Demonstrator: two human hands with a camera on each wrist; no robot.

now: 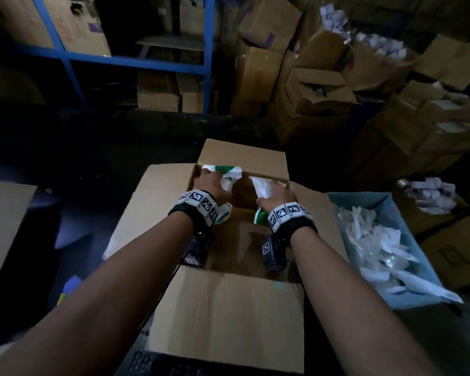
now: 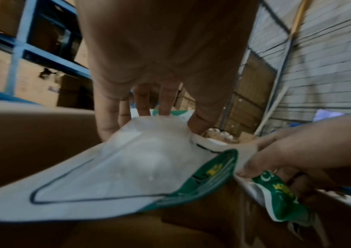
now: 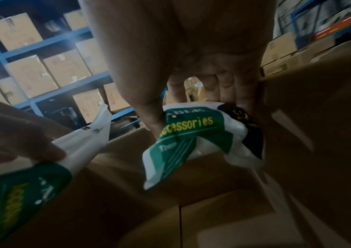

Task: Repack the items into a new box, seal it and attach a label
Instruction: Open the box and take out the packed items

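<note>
An open cardboard box (image 1: 228,316) stands in front of me with its flaps spread out. Over its opening my left hand (image 1: 210,183) grips a white and green plastic packet (image 1: 229,173), seen close as a clear-windowed pouch (image 2: 117,171). My right hand (image 1: 276,195) grips a second white and green packet (image 1: 261,189) against the box's right side; its print reads "accessories" (image 3: 187,127). Both packets hang inside the box's mouth. The box's floor (image 3: 212,218) below them looks bare brown card.
A blue-grey bin (image 1: 391,251) holding several white packets sits at my right. Another cardboard flap (image 1: 3,229) lies at the left. Stacked cartons (image 1: 323,85) and blue shelving (image 1: 136,61) fill the dim background.
</note>
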